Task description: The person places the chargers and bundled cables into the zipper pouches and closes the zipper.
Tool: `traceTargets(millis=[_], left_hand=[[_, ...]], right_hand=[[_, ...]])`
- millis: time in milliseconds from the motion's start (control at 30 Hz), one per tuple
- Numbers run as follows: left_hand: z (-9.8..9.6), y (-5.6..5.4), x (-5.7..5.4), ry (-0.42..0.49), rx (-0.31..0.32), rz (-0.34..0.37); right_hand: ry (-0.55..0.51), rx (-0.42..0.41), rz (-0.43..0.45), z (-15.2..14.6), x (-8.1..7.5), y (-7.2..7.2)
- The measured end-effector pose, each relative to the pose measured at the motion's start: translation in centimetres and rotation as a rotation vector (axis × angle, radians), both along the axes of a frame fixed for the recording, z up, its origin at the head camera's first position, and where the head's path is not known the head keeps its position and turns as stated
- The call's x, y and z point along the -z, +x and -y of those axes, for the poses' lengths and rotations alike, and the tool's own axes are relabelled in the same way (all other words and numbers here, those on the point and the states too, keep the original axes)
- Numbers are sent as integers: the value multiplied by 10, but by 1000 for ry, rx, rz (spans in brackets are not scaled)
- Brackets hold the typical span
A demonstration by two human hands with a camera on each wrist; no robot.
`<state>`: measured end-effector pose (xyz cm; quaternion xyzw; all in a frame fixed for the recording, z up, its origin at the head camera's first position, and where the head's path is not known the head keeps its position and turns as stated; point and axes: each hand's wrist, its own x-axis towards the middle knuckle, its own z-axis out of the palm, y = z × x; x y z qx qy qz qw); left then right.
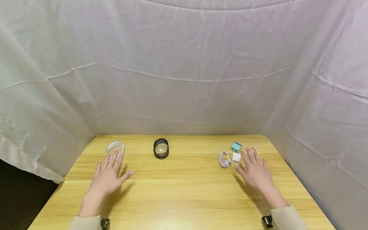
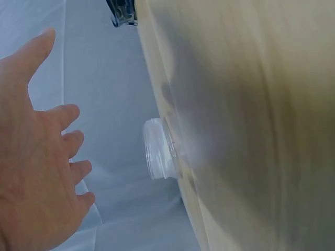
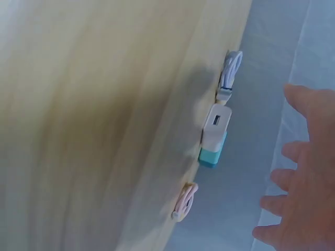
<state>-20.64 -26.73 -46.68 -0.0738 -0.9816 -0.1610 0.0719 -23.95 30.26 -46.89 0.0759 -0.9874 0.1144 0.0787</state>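
My left hand (image 1: 106, 179) hovers over the left side of the table with fingers spread and nothing in them. Just beyond its fingertips sits a round, clear, low-walled container (image 1: 115, 147), also seen on the tabletop in the left wrist view. My right hand (image 1: 256, 172) is spread over the right side, holding nothing. Close to it lie a white charger (image 3: 216, 125) with a USB port, a teal charger (image 1: 236, 147), a coiled lilac cable (image 1: 224, 159) and a coiled pink cable (image 3: 185, 201). In the head view, that hand partly covers the pink cable.
A black-rimmed round container (image 1: 161, 148) with a clear bottom stands toward the back, left of centre. The wooden table (image 1: 184, 191) ends at a pale hanging curtain (image 1: 184, 102), which runs behind it and along both sides.
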Motion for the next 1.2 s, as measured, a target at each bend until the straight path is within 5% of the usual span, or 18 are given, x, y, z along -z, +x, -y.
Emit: traceTargets(millis=[900,1200], left_hand=[[-40,-28,-13,19,51,-36],[-53,-36,-8,19,77,-22]], right_hand=[[-23,-90,-96,49,-15,-8],[-18,-158,-106,75,-17,-17]])
